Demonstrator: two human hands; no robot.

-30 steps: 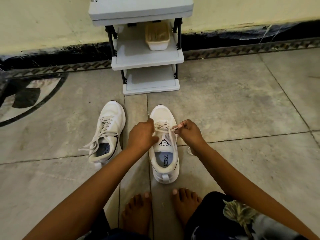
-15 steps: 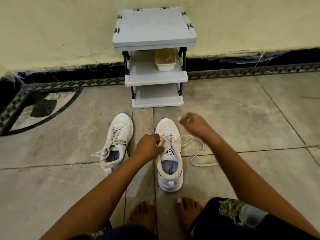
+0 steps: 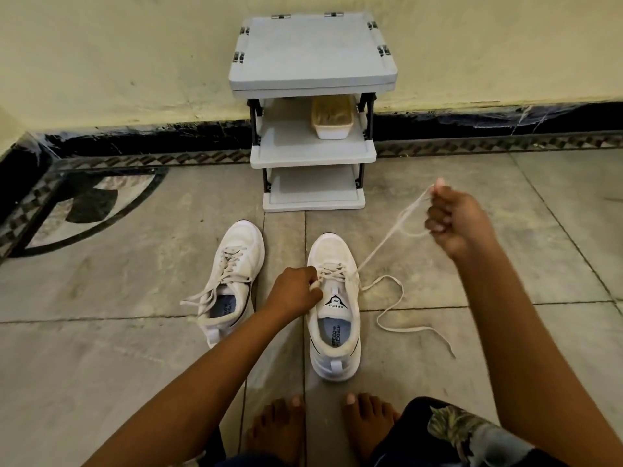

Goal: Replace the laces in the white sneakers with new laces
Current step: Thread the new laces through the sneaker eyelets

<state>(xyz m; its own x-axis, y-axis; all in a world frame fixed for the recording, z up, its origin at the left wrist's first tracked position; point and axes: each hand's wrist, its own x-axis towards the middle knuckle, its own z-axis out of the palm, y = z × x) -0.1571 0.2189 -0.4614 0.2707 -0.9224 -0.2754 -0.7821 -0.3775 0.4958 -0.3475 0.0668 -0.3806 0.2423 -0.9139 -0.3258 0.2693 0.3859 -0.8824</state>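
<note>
Early days tbh: right hand [image 3: 455,220] pinches lace [image 3: 402,291] partly out of right sneaker [image 3: 332,251], left hand [image 3: 295,294] grips it by eyelets; left sneaker [image 3: 241,241] untouched rn.

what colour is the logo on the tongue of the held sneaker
The logo is black on a white tongue; head view.

Grey three-tier plastic rack [image 3: 312,59] standing against pale yellowish wall [image 3: 118,62], small metal clips along top edges. Beige rectangular tub [image 3: 332,119] on middle shelf, toward right side. Black marble skirting [image 3: 488,124] along wall base, diamond-pattern border strip [image 3: 488,148] just below it. Grey stone floor tiles [image 3: 101,281], thin dark joints. Curved black-and-pale inlay [image 3: 91,203] in floor at left, well apart from rack.
</note>
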